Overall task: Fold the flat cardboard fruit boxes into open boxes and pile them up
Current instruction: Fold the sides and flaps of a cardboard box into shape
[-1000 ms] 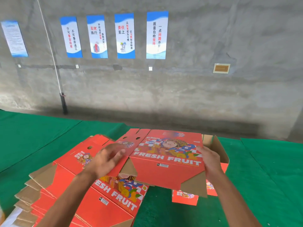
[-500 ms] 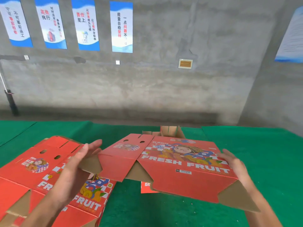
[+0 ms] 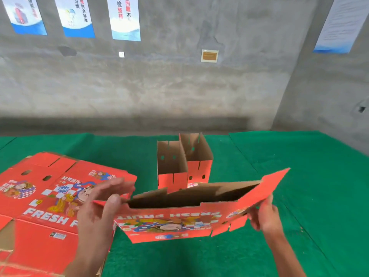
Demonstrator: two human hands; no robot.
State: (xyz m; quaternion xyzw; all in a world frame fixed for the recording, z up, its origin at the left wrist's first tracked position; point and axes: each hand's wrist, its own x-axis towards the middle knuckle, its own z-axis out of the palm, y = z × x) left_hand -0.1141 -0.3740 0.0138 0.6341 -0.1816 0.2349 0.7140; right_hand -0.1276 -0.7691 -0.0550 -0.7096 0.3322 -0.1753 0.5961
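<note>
Held in mid-air over the green felt-covered table (image 3: 299, 176): 1 red printed cardboard fruit box (image 3: 179, 216), partly opened, brown inside showing through the long gap along its top, "FRESH FRUIT" lettering upside down on the near face. Gripped at both ends. Left hand (image 3: 99, 208) clamped on the left end, thumb (image 3: 113, 200) pressing the near edge, fingers blurred and stretched behind the far panel. Right hand (image 3: 263, 214) curled around the lower right corner, under the red end flap (image 3: 273, 182) that sticks up and out to the right. Box tilted slightly, right end higher than the left.

To the left, lying flat on the table: pile of red flat cardboard fruit boxes (image 3: 40, 196), cartoon print and "FRESH F..." readable on the top sheet, partly covered by the left forearm. Behind the held box, standing upright on the felt: 2 folded open red cardboard boxes (image 3: 183, 162), side by side and touching, brown interiors facing the camera, lower edges hidden behind the held box.

Beyond the table, grey concrete wall (image 3: 179, 86) with 3 blue-and-white posters (image 3: 123, 19) at upper left, 1 more at upper right, 1 small brown plaque (image 3: 209, 55) between.
</note>
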